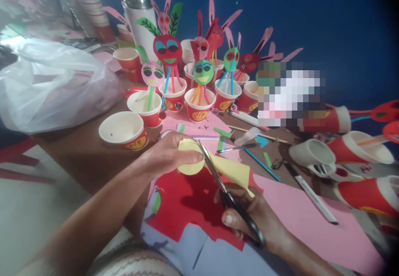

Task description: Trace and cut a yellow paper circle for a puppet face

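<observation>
My left hand [166, 153] pinches a yellow disc [189, 168]; my right hand [249, 213] grips scissors [226, 195], apparently trimming; the cut likely needs the disc turned.

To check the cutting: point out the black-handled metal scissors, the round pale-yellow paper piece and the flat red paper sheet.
Black-handled metal scissors [232, 201]: head view, black handle near the pivot.
Round pale-yellow paper piece [191, 168]: head view, lower part.
Flat red paper sheet [193, 203]: head view, bare middle.

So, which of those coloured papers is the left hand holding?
The yellow paper: it is pinched in the left hand, with the scissors against it. The red sheet and big pink sheet lie lower, unheld.
</observation>
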`<act>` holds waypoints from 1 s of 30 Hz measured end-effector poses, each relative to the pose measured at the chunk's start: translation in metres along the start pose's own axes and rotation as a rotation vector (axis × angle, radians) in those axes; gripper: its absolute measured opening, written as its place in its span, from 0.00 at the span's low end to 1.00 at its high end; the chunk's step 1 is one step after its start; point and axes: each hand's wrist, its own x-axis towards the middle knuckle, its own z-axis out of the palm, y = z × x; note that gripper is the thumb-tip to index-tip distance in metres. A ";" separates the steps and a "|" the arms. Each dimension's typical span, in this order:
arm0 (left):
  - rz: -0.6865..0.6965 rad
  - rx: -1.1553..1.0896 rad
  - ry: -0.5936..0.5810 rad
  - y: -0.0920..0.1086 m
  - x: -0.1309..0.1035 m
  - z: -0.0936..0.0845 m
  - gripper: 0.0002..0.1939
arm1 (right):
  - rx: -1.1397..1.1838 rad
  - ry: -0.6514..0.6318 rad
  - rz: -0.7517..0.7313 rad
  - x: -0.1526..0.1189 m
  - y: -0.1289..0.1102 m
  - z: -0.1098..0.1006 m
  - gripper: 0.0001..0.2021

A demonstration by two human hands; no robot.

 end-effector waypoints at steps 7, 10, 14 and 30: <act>-0.033 0.007 0.008 0.003 0.000 -0.001 0.07 | 0.014 0.006 0.003 0.002 -0.001 0.001 0.20; -0.036 -0.003 0.006 0.004 0.000 -0.001 0.07 | 0.045 0.011 0.022 0.002 -0.002 0.002 0.20; -0.008 -0.027 -0.011 0.003 0.000 0.000 0.09 | 0.083 0.012 0.032 0.002 -0.006 0.003 0.21; 0.024 -0.168 0.150 -0.004 0.000 0.006 0.11 | 0.051 -0.011 -0.035 0.003 -0.002 0.000 0.22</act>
